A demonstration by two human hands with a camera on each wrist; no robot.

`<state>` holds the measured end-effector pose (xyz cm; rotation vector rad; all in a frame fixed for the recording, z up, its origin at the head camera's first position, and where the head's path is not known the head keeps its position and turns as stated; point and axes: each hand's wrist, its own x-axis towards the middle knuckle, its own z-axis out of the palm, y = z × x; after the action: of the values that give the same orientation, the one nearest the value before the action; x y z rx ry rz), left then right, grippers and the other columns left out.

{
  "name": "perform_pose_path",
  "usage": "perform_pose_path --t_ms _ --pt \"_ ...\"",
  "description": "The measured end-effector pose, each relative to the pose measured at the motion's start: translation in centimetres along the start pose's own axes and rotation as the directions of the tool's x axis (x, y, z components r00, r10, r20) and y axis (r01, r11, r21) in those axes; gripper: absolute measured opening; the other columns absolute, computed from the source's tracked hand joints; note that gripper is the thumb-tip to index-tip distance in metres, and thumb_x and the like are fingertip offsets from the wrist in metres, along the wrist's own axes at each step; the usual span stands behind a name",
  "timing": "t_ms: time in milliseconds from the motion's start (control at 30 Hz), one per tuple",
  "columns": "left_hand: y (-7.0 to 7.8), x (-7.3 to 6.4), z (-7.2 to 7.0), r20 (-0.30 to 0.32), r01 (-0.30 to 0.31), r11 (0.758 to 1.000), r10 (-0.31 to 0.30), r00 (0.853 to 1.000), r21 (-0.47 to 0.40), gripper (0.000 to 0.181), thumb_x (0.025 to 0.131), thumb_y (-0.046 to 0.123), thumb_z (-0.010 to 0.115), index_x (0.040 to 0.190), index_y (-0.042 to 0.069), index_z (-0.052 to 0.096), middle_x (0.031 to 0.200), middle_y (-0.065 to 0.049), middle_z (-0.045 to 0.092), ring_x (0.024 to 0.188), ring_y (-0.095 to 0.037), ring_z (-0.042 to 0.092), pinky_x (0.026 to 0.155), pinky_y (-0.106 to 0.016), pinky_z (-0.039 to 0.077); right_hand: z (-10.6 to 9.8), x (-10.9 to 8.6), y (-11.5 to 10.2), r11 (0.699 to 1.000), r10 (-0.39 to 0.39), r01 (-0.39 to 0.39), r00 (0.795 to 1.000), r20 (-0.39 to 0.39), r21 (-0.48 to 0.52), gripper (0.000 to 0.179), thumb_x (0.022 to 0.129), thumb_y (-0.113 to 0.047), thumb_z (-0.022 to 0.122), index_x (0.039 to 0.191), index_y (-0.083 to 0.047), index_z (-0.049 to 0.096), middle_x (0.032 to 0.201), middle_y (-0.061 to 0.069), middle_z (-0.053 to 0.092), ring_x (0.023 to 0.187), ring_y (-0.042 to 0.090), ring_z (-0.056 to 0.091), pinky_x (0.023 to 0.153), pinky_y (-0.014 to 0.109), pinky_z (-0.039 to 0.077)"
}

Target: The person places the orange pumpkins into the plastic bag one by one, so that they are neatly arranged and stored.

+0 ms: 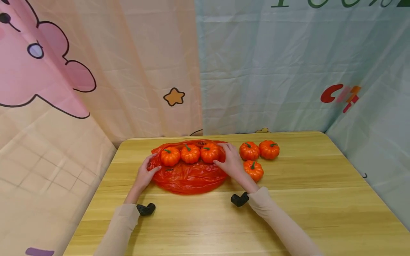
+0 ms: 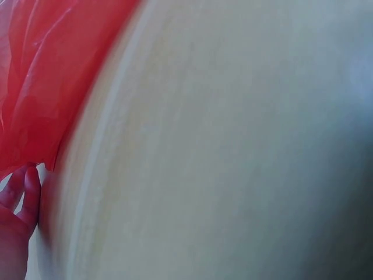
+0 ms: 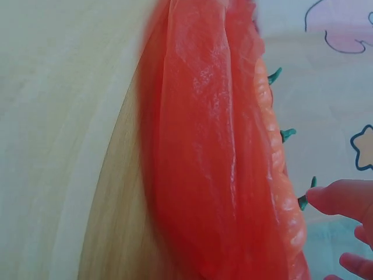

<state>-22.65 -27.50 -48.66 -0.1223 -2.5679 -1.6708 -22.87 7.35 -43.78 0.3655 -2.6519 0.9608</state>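
Note:
A red plastic bag (image 1: 189, 177) lies on the wooden table, with three orange toy pumpkins (image 1: 190, 154) with green stems in a row on it. At the bag's left side, my left hand (image 1: 146, 175) holds its edge; in the left wrist view the fingertips (image 2: 30, 175) meet that edge. My right hand (image 1: 231, 161) is by the rightmost pumpkin (image 1: 209, 153), thumb and fingers spread apart on its right side. In the right wrist view the right thumb (image 3: 335, 197) overlaps a pumpkin stem. The bag's near folds hide the pumpkins' lower parts there.
Right of the bag stand three more pumpkins: two (image 1: 249, 151) (image 1: 269, 149) at the back and one (image 1: 254, 171) nearer, partly behind the right forearm. A printed curtain (image 1: 256, 71) hangs behind the table (image 1: 198, 227).

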Motion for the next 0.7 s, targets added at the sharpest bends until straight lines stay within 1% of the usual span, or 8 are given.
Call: perform_pose_path --t_ms 100,233,433,600,700 --pt "-0.1 0.0 0.0 0.002 -0.005 1.0 0.005 1.0 0.001 0.056 0.093 0.007 0.057 0.145 0.007 0.036 0.149 -0.022 0.036 0.135 -0.039 0.036 0.114 -0.056 0.028 -0.8 -0.5 0.0 0.999 -0.031 0.031 0.999 -0.033 -0.011 0.06 0.074 -0.021 0.083 0.127 -0.01 0.056 0.125 0.013 0.057 0.118 0.034 0.05 0.098 0.05 0.048" --pt "0.0 0.0 0.0 0.003 -0.009 1.0 0.009 1.0 0.009 0.056 0.093 0.008 0.057 0.145 0.006 0.036 0.149 -0.022 0.036 0.135 -0.039 0.036 0.114 -0.056 0.028 -2.0 -1.3 0.6 0.995 -0.1 0.1 0.991 -0.087 -0.01 0.058 0.074 -0.019 0.083 0.125 -0.007 0.058 0.122 0.014 0.058 0.115 0.032 0.051 0.096 0.048 0.05" --pt "0.1 0.1 0.0 -0.004 -0.011 1.0 0.011 1.0 0.016 0.056 0.094 0.009 0.057 0.145 0.006 0.035 0.149 -0.022 0.036 0.134 -0.039 0.037 0.114 -0.056 0.027 -3.7 -2.3 2.2 0.983 -0.185 0.182 0.965 -0.186 -0.034 0.056 0.072 -0.013 0.083 0.122 -0.007 0.06 0.115 0.014 0.06 0.106 0.032 0.052 0.089 0.047 0.05" --pt "0.0 0.1 0.0 0.001 -0.012 1.0 0.012 1.0 0.011 0.056 0.093 0.007 0.058 0.145 0.006 0.036 0.15 -0.022 0.035 0.137 -0.039 0.034 0.115 -0.056 0.025 -4.9 -3.3 3.8 0.975 -0.223 0.216 0.94 -0.256 -0.056 0.055 0.07 -0.01 0.084 0.12 -0.005 0.062 0.114 0.016 0.061 0.106 0.034 0.052 0.091 0.05 0.048" --pt "0.0 0.1 -0.1 0.007 -0.009 1.0 0.009 1.0 0.007 0.057 0.093 0.008 0.058 0.145 0.006 0.036 0.15 -0.021 0.034 0.138 -0.039 0.033 0.115 -0.056 0.024 -5.5 -3.9 4.6 0.972 -0.236 0.226 0.929 -0.286 -0.069 0.055 0.069 -0.011 0.085 0.118 -0.003 0.062 0.113 0.016 0.061 0.104 0.034 0.053 0.09 0.049 0.049"
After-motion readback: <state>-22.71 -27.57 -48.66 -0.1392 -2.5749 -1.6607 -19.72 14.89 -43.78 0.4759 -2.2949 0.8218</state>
